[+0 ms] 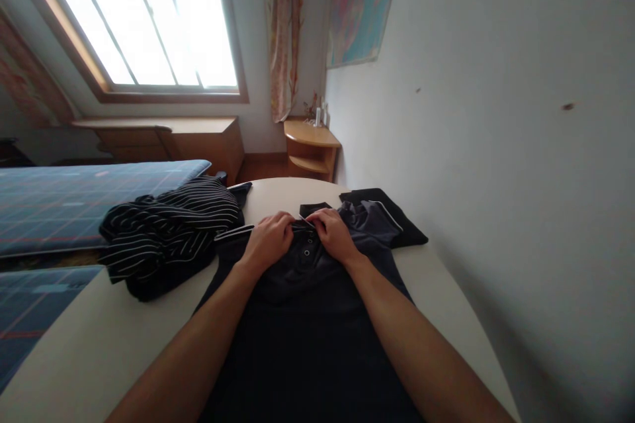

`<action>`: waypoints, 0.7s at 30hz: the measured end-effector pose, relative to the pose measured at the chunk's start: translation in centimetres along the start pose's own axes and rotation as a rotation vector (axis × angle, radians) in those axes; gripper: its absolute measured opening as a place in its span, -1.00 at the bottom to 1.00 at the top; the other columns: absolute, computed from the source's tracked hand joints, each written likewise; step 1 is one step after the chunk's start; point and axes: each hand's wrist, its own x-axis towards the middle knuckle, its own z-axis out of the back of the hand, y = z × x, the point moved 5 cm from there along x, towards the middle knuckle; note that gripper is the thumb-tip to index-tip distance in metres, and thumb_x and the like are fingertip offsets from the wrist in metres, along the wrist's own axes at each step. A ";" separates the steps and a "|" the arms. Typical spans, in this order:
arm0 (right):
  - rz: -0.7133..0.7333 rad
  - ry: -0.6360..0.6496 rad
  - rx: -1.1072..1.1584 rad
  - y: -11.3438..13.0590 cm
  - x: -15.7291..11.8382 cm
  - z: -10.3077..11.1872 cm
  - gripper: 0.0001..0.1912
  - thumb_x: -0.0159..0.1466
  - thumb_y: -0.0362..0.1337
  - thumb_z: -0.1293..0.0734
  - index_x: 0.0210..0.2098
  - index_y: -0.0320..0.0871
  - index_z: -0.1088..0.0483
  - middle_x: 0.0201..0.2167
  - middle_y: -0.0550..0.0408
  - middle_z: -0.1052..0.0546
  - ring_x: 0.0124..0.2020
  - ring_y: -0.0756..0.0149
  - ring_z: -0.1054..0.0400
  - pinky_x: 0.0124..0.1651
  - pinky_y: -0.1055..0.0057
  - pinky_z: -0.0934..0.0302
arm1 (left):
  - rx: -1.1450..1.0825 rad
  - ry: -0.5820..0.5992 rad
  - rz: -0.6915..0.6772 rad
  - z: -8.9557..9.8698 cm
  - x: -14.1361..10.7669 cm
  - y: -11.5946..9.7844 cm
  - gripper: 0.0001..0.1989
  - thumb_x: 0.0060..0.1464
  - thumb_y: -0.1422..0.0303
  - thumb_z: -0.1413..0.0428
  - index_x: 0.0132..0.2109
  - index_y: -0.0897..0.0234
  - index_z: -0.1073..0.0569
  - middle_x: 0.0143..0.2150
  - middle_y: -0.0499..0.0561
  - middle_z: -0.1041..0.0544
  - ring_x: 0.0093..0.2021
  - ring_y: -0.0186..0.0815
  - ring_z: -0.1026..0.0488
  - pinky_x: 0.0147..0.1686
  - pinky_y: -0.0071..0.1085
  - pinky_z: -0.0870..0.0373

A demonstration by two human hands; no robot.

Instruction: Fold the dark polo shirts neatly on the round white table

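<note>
A dark polo shirt point(317, 337) lies front side up on the pale table point(64, 357), its collar at the far end and its buttons point(306, 253) showing below. At the left side of the collar, my left hand point(270, 237) is closed on the cloth with bent fingers. My right hand point(335, 231) pinches the collar's right side, close to the left one. A thin light edge of collar shows between the two hands. White-trimmed sleeves spread out to both sides. The fingertips are partly hidden by the hands.
A heap of black-and-white striped clothing point(173, 231) lies on the table's left. Folded black cloth point(409, 228) sits under the shirt's right sleeve. Blue plaid mattresses point(99, 204) are at the left, a white wall point(520, 178) at the right. Beyond stand a desk point(198, 138) and a corner shelf point(312, 135).
</note>
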 end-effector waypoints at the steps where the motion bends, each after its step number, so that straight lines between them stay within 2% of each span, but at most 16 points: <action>1: -0.014 -0.025 0.011 -0.1 0.1 0.2 -0.77 0.40 -0.36 -0.22 -0.17 -0.09 -0.53 -0.21 0.03 -0.54 -0.09 0.19 -0.36 0.09 0.23 -0.20 | 0.081 -0.014 0.110 0.6 0.1 0.8 -0.68 0.26 0.40 0.05 0.07 0.27 -0.48 0.09 0.11 -0.55 0.04 -0.13 -0.49 0.11 -0.21 -0.35; 2: -0.029 -0.047 0.029 -0.3 0.1 0.3 -0.77 0.40 -0.36 -0.22 -0.16 -0.09 -0.53 -0.21 0.03 -0.55 -0.09 0.19 -0.37 0.09 0.23 -0.21 | 0.163 0.014 0.212 1.0 0.1 1.6 -0.65 0.26 0.37 0.05 0.11 0.29 -0.46 0.11 0.15 -0.54 0.06 -0.07 -0.48 0.10 -0.16 -0.34; 4: -0.066 -0.092 0.082 -0.6 0.2 0.7 -0.76 0.39 -0.34 -0.22 -0.15 -0.08 -0.54 -0.20 0.02 -0.55 -0.10 0.20 -0.40 0.07 0.25 -0.24 | 0.285 0.167 0.345 1.3 0.0 3.0 -0.59 0.26 0.29 0.05 0.18 0.32 -0.41 0.08 0.21 -0.55 0.10 0.02 -0.46 0.09 -0.07 -0.32; 6: -0.108 -0.136 0.133 -0.9 0.3 1.0 -0.74 0.39 -0.34 -0.21 -0.13 -0.08 -0.55 -0.19 0.01 -0.55 -0.11 0.21 -0.42 0.03 0.28 -0.28 | 0.331 0.334 0.402 1.4 -0.3 3.9 -0.56 0.27 0.21 0.06 0.18 0.31 -0.42 -0.02 0.24 -0.60 0.08 0.06 -0.48 0.06 -0.04 -0.32; 8: -0.136 -0.165 0.158 -1.3 0.3 1.2 -0.73 0.38 -0.34 -0.21 -0.13 -0.08 -0.56 -0.18 0.01 -0.55 -0.13 0.21 -0.44 0.01 0.30 -0.30 | 0.325 0.424 0.422 1.9 -0.5 4.5 -0.56 0.26 0.15 0.06 0.12 0.30 -0.47 -0.07 0.24 -0.62 0.03 0.05 -0.52 0.01 -0.07 -0.36; 12: -0.154 -0.188 0.177 -1.8 0.2 1.4 -0.72 0.36 -0.34 -0.22 -0.13 -0.09 -0.57 -0.20 0.00 -0.56 -0.14 0.22 -0.45 0.02 0.28 -0.29 | 0.318 0.510 0.480 3.5 -0.8 5.1 -0.53 0.23 0.05 0.06 -0.01 0.28 -0.54 -0.01 0.27 -0.60 0.00 0.09 -0.54 -0.12 -0.12 -0.43; 15: -0.163 -0.193 0.194 -2.0 0.2 1.3 -0.71 0.35 -0.34 -0.22 -0.12 -0.09 -0.58 -0.20 0.00 -0.56 -0.14 0.22 -0.45 0.01 0.28 -0.31 | 0.323 0.569 0.486 4.4 -1.0 5.1 -0.52 0.21 -0.01 0.04 -0.08 0.27 -0.55 -0.01 0.27 -0.59 0.01 0.10 -0.53 -0.12 -0.12 -0.43; 19: -0.171 -0.190 0.211 -2.2 0.1 1.0 -0.71 0.34 -0.35 -0.22 -0.12 -0.09 -0.58 -0.18 0.00 -0.55 -0.13 0.22 -0.45 0.01 0.28 -0.31 | 0.316 0.599 0.478 5.0 -1.2 5.0 -0.64 0.22 0.11 -0.01 -0.09 0.25 -0.55 -0.03 0.24 -0.60 -0.02 0.08 -0.54 -0.15 -0.17 -0.44; 21: -0.172 -0.191 0.215 -2.2 0.1 1.0 -0.71 0.33 -0.36 -0.22 -0.12 -0.09 -0.58 -0.18 0.00 -0.55 -0.13 0.22 -0.45 0.03 0.28 -0.31 | 0.316 0.540 0.515 5.5 -1.0 5.1 -0.66 0.25 0.15 0.01 -0.06 0.24 -0.53 -0.03 0.24 -0.59 -0.03 0.07 -0.54 -0.16 -0.18 -0.43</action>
